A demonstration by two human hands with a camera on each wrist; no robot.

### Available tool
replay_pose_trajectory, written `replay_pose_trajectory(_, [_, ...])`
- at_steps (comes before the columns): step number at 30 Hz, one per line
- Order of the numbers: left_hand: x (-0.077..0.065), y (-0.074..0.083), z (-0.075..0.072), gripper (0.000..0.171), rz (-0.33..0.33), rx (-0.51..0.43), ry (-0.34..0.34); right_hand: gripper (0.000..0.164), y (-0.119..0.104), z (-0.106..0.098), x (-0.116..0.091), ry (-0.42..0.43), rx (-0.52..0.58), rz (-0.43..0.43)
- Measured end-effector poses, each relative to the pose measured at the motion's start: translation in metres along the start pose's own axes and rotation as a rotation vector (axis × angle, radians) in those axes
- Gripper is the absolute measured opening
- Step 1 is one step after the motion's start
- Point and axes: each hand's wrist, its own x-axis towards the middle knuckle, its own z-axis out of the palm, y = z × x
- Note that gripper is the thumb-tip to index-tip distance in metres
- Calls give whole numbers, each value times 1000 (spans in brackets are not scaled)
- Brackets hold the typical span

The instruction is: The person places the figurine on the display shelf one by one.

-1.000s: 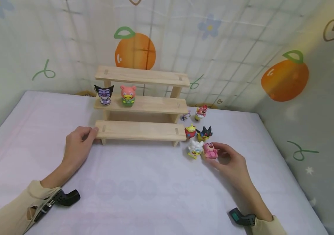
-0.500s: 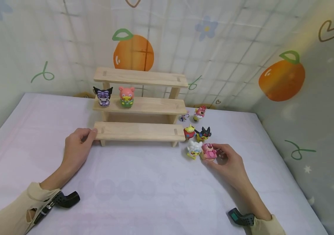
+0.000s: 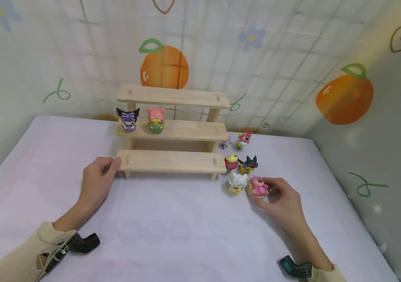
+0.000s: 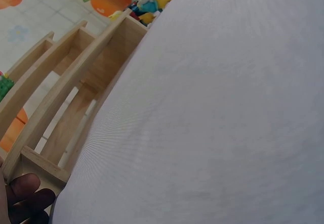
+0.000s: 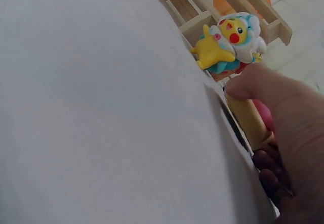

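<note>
On the table stands a three-tier wooden display stand (image 3: 172, 161). My left hand (image 3: 98, 178) grips the left end of its lowest shelf, thumb on top; in the left wrist view curled fingers (image 4: 31, 204) show under that end. At the right, my right hand (image 3: 285, 201) pinches a pink bear figurine (image 3: 258, 187) between thumb and fingers. Its tan base (image 5: 249, 120) shows in the right wrist view, with a dark shadow below. Just left of it is a figurine with a white fluffy hood (image 3: 237, 182), yellow-bodied in the right wrist view.
Behind these are a red-and-yellow figurine (image 3: 231, 161), a black-eared one (image 3: 248, 164), a small purple-grey one (image 3: 225, 143) and a red-and-white one (image 3: 244, 139). The middle shelf holds a black-and-purple figurine (image 3: 129, 119) and a pink-and-green one (image 3: 156, 120). A patterned curtain hangs behind.
The pink bear figurine in my right hand has shifted slightly right, widening the gap to the white-hooded one. My left hand keeps its hold on the shelf. The head view has shifted a little.
</note>
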Motion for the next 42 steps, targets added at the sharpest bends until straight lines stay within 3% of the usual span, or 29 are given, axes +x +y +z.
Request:
replay_pose_trajectory(7, [0, 0, 0, 41, 6, 4, 3, 62, -2, -4, 0, 23, 32, 35])
replay_pose_trajectory(16, [0, -4, 1, 39, 19, 0, 7, 60, -4, -3, -6, 126, 88, 83])
replay_pose_trajectory(23, [1, -3, 1, 39, 21, -11, -2, 59, -7, -5, -5, 142, 101, 89])
replay_pose_trajectory(35, [1, -1, 0, 37, 12, -12, 9, 59, -18, -16, 5, 187, 93, 62])
replay_pose_trajectory(42, [1, -2, 1, 37, 5, -12, 11, 57, -30, -26, 9, 220, 147, 25])
